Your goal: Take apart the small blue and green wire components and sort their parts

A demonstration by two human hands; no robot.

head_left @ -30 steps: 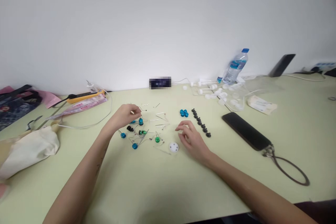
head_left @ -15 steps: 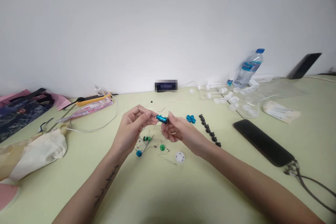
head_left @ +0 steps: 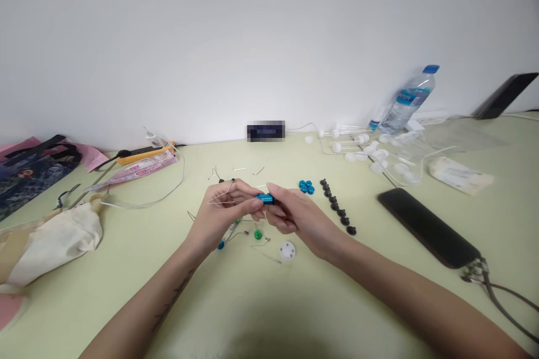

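Observation:
Between my hands is a small shiny blue metal cylinder (head_left: pixel 265 198) with a dark end and thin wires trailing left. My left hand (head_left: pixel 225 206) is closed, its thumb and fingers pinching the cylinder's left end and the wires. At the dark right end, my right hand (head_left: pixel 297 212) is closed on the same cylinder, its fingertips partly hidden. Below them lie a green round piece (head_left: pixel 258 234), a blue round piece (head_left: pixel 220 245) half behind my left wrist, and loose bent wires. A white disc with dark dots (head_left: pixel 287 250) rests nearer me.
Blue round pieces (head_left: pixel 306 186) sit grouped beside a row of black knobs (head_left: pixel 334 203). On the right are a black phone (head_left: pixel 427 227), clear tubes with white caps (head_left: pixel 373 151) and a water bottle (head_left: pixel 407 102). A cream cloth bag (head_left: pixel 63 238) and yellow power strip (head_left: pixel 145 153) lie left.
The blue cylinder has turned more level and moved slightly right and down. My hands have come closer together on it. A bent wire now shows over my left hand. The camera view has shifted slightly.

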